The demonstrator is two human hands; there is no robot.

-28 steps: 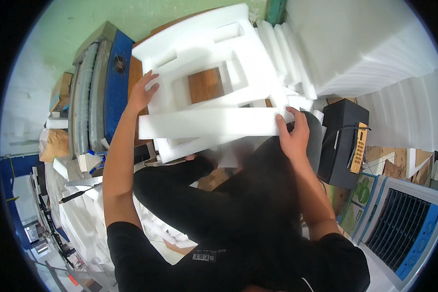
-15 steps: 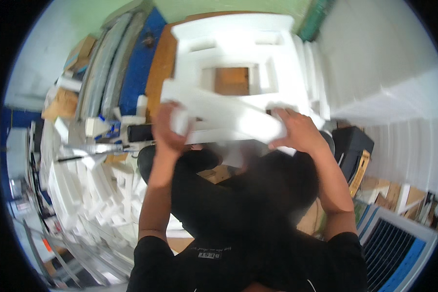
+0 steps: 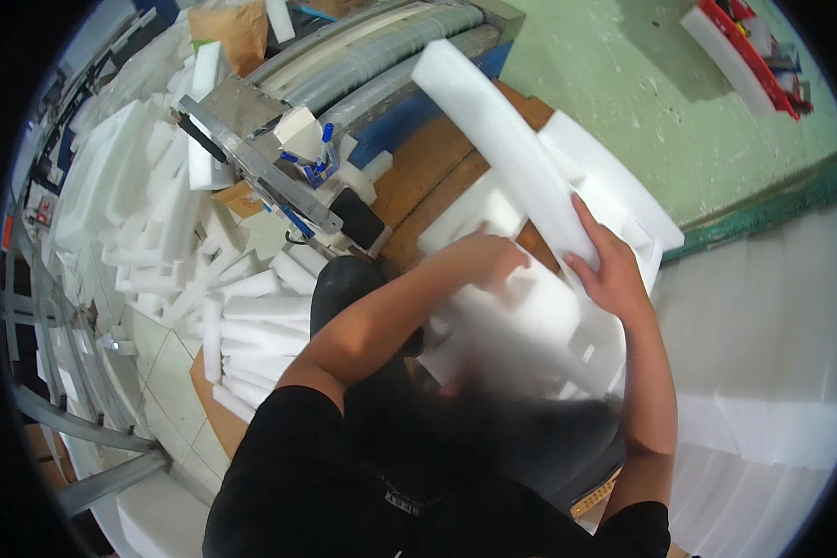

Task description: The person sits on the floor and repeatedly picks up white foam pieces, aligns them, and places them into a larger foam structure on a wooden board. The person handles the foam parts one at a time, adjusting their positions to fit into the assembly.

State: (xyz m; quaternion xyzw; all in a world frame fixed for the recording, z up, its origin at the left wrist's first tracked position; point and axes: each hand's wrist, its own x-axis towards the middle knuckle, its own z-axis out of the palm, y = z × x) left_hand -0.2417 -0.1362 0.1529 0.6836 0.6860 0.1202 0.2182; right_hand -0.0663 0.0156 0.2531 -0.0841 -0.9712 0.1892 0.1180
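A long white foam strip (image 3: 502,130) slants from the upper middle down to my right hand (image 3: 614,270). That hand is closed around the strip's near part, thumb on one side and fingers on the other. Under the strip lies a larger white foam frame (image 3: 623,186) with cut-out openings. My left hand (image 3: 488,265) is bent over a white foam block (image 3: 539,307) in front of my lap, touching or just above it. Its fingers are smeared by motion, and the foam's near part is blurred too.
A brown board (image 3: 428,181) lies beneath the foam. At left are a metal bar tool (image 3: 279,181), blue clamps (image 3: 321,163) and piled white foam pieces (image 3: 130,186). Large rolls (image 3: 391,60) stand behind. A red tray (image 3: 753,65) sits at upper right; stacked white foam sheets (image 3: 763,344) line the right.
My view has turned left. The strip, earlier held across by both hands, now points up and away in my right hand. My left hand has left its end and moved over the foam block.
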